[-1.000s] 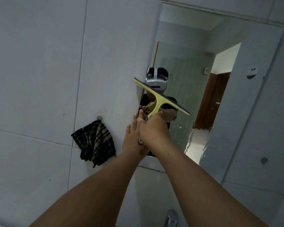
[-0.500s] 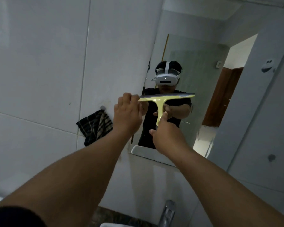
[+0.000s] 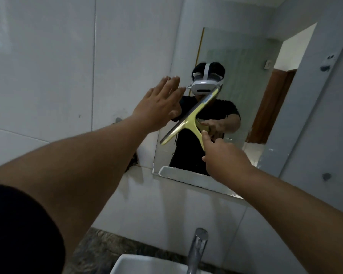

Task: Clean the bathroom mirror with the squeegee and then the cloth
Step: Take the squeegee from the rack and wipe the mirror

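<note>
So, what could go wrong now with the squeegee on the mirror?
The right hand alone holds the squeegee by its handle end, so it may slip. Its blade sits tilted on the mirror, which may leave streaks. The open left hand near the glass could smudge it.

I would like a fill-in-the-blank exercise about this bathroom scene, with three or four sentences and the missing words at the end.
1. The yellow squeegee is gripped by its handle in the ______ hand.
2. The left hand is ______, fingers spread, holding nothing.
3. The squeegee blade lies ______ against the mirror, its upper end to the right.
4. Below the mirror, a metal ______ stands over the white sink.

Missing words: right; open; tilted; faucet
</note>
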